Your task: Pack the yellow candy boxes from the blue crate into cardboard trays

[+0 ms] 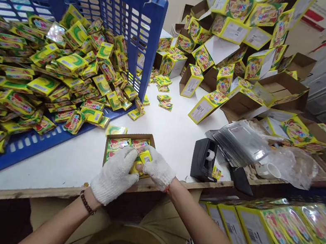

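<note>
An open display carton point(154, 140) lies at the table's front edge, with small yellow-green packs point(119, 144) laid flat in it. Over its near side, my right hand point(157, 169), in a white knit glove, closes on a small yellow pack point(144, 157). My left hand point(116, 174), gloved the same way, curls against the left side of that pack, its thumb below it. The gloves hide the carton's near part and whatever lies under the fingers. Just behind the carton is another pack point(116, 130).
A blue plastic crate point(144, 47) heaped with packs point(72, 62) stands left. Empty yellow cartons point(205, 108) pile up at the back right. A black tape dispenser point(202, 158), clear plastic trays point(241, 142) and a white cup point(268, 171) sit right. Filled cartons point(265, 237) stand lower right.
</note>
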A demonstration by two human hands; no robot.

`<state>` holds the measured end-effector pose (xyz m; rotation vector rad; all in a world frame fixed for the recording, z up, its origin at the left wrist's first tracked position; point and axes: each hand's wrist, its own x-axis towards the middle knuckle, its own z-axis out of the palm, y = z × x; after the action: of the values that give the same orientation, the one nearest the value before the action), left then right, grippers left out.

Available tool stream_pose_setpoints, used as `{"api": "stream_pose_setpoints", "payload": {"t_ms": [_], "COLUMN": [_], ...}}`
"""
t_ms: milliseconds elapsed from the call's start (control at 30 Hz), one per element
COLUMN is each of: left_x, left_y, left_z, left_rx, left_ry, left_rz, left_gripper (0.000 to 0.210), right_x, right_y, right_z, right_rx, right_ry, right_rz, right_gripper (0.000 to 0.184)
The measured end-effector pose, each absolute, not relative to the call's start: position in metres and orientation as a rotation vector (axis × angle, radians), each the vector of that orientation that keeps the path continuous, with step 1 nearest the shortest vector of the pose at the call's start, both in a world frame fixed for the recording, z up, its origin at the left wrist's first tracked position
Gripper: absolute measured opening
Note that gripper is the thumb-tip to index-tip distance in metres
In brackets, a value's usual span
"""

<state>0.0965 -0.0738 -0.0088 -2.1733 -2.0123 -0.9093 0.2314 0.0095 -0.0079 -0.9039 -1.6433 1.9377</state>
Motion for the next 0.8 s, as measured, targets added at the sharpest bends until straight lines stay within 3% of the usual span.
{"api": "stream_pose_setpoints", "payload": {"t_ms": [167, 267, 400, 633, 800], "left_x": [0.105, 0.106, 0.106, 0.107, 0.103], "left_y": [-0.077, -0.077, -0.077, -0.077, -0.075], "left_z": [-0.011, -0.009, -0.006, -0.011, -0.014], "left_rx": [-2.039, -2.025, -2.093, -2.096, -2.148], "left_ry": [-2.02, -2.01, -1.97, -2.053, -2.091], "left_rz": [-0.9, -0.893, -0.886, -0.893, -1.014], "left_gripper": [0.037, 0.042, 0.044, 0.038, 0.04], "right_x": [0.229, 0.229, 0.23, 0.228, 0.227], "right_y": [0.004, 0.005, 0.006, 0.001, -0.001], "right_z": [0.009, 0.011, -0.001, -0.008, -0.006], "right_rx": [-0.956, -0.931, -0.949, -1.038, -1.039], "right_ry": [-1.606, -1.547, -1.346, -1.36, -1.286], "right_rz": [1.765, 1.883, 2.054, 1.898, 1.981], "right_gripper": [0.054, 0.058, 0.055, 0.05, 0.051]}}
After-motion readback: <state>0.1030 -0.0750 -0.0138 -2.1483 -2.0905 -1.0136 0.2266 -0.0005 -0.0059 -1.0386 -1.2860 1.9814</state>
